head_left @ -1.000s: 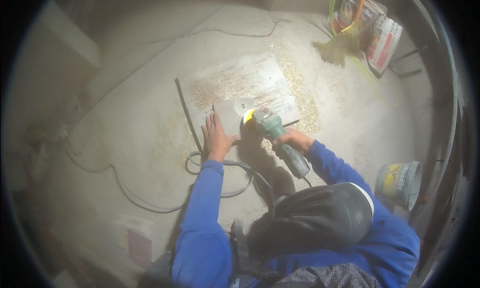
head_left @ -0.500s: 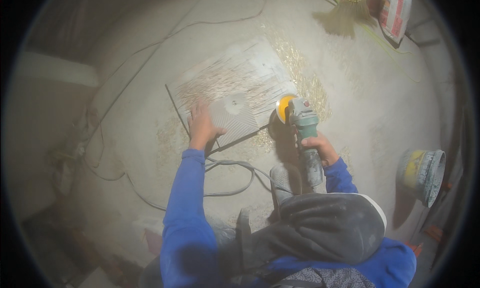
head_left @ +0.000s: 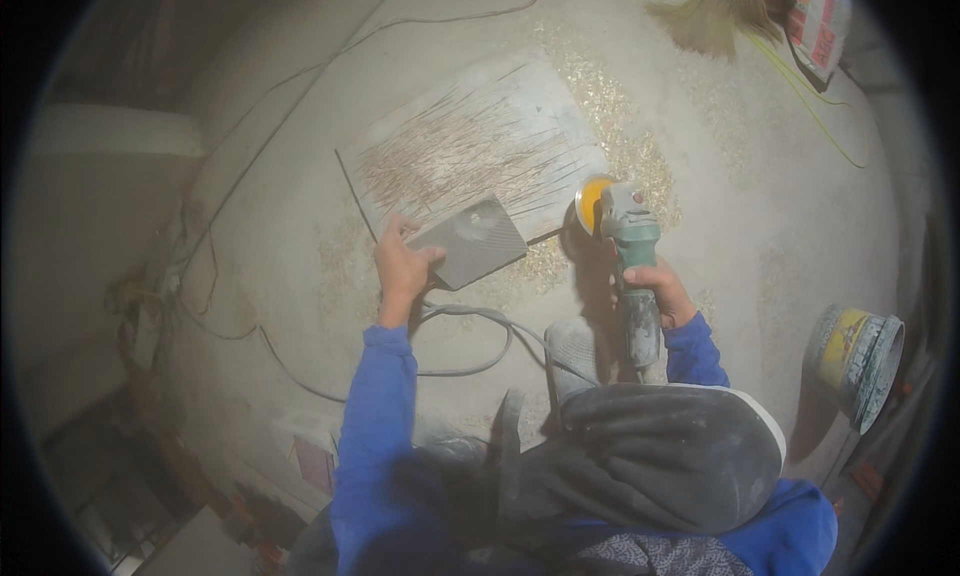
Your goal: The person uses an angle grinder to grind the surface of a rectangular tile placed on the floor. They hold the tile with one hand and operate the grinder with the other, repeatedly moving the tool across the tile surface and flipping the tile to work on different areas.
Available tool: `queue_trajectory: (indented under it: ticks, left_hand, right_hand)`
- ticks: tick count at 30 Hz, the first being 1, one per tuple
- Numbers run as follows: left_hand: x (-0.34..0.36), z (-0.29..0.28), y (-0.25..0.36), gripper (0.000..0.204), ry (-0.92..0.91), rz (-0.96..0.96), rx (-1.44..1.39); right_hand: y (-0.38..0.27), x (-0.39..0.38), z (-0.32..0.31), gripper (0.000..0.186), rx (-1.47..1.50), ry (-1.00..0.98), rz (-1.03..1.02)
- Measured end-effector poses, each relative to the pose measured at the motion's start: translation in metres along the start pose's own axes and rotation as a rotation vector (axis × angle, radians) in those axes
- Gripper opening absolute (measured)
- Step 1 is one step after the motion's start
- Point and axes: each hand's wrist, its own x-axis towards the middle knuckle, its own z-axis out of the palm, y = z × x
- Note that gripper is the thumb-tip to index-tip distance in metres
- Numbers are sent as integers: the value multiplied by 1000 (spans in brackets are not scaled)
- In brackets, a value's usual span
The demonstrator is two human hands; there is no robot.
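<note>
My left hand grips the left end of a grey rectangular tile with a ridged face and a pale round spot, over the near edge of a whitish, scored board. My right hand is wrapped round a dusty green-and-grey angle grinder, its yellow disc facing left, a little right of the tile and off it. I cannot tell whether the disc turns. A coiled grey cable lies on the floor below the board.
A dusty concrete floor with pale debris surrounds the board. A straw broom and a white-and-red sack are at the back right. A paint-stained bucket lies tilted at the right. A low ledge runs along the left.
The grinder has moved right, away from the tile. My left hand has shifted left and now grips the tile, whose right end has turned and looks darker. The view has shifted too.
</note>
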Motion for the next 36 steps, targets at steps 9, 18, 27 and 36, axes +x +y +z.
queue_trajectory:
  ticks: [9, 18, 27, 36]
  left_hand:
    - [-20, -14, 17, 31, 45, 97, -102]
    - [-32, -26, 11, 32, 334, 507, -32]
    - [-43, -9, -5, 38, 375, 672, 103]
    - [-49, -27, 5, 55, -32, 521, 157]
  right_hand:
    - [2, -5, 0, 63, 0, -1, -31]
    - [5, -9, -2, 68, 11, 10, -33]
    - [5, -7, 0, 67, -10, 7, -54]
    - [2, -10, 6, 70, -37, 27, -50]
